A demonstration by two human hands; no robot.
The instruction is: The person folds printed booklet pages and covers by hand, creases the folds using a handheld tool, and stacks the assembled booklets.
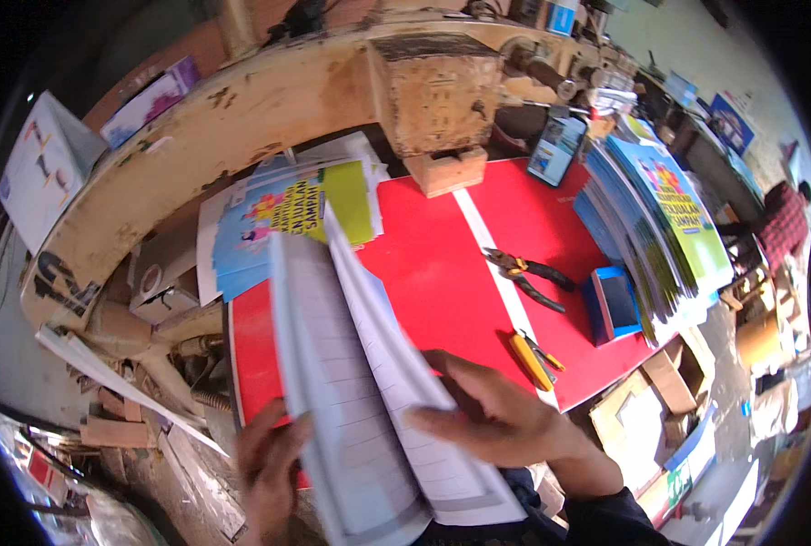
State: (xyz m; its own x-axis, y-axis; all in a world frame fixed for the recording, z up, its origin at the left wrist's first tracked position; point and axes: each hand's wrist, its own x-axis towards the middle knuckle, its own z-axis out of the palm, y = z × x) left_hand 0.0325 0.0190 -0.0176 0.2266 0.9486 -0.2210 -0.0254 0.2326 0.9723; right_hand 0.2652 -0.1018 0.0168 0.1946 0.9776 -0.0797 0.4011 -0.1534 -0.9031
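An open booklet with white ruled pages stands tilted between my hands, a little blurred, over the near edge of the red tabletop. My left hand grips its left edge, fingers closed around the cover. On the right, my right hand pinches the right-hand pages between thumb and fingers. Beyond the booklet lies a loose pile of blue and green printed covers. Pliers with black handles and a yellow-handled cutter rest to the right of my right hand.
A tall stack of booklets stands at the right edge, with a small blue box beside it. At the back are a propped phone and a worn wooden block. A person in a red checked shirt is far right.
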